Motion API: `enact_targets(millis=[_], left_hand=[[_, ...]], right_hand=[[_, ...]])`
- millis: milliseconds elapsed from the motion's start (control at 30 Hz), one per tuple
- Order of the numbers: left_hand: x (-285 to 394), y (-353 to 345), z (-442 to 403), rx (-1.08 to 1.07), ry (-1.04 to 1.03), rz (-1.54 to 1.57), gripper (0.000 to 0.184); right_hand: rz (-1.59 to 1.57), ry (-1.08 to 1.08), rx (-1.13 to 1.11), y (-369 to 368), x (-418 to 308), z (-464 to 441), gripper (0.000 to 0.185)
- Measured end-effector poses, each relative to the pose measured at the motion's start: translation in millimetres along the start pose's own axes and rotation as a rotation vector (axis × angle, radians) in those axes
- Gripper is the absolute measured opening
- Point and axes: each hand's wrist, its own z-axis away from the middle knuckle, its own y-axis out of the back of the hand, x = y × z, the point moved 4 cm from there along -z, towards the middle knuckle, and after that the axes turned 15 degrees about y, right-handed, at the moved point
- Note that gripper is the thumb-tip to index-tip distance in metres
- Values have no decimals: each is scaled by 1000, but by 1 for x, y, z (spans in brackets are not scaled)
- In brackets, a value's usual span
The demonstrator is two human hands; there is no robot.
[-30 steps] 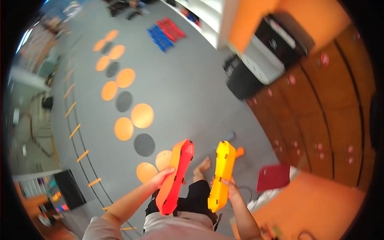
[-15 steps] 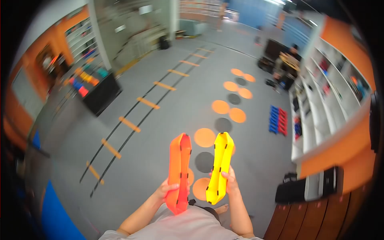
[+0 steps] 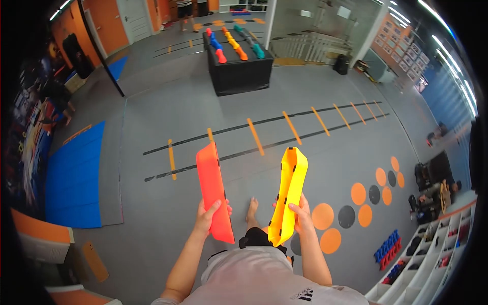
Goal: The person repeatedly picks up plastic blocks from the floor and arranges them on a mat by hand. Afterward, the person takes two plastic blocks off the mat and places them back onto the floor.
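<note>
An orange-red plastic trough, long with slanted ends and black clips along its edge, is gripped in my left hand. Its outer side faces the camera, so most of the hollow is hidden. My right hand is closed round a yellow plastic trough of similar shape, its thumb on the near wall and its hollow inside showing. Both pieces are held upright in front of my body, apart from each other, over the grey floor.
Ahead stands a black box table bearing rows of coloured pieces. An agility ladder crosses the floor. Orange and grey floor dots lie to the right, near a white shelf. A blue mat is on the left.
My view has swung left, bringing the black table towards the middle and the dots to the right. The two troughs are farther apart, and the orange-red one has turned its outer side towards me.
</note>
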Motion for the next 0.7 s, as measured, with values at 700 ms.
enact_targets(millis=[700], left_hand=[[237, 49, -452, 289, -194, -242, 46]], right_hand=[[-166, -166, -150, -37, 70, -582, 57]])
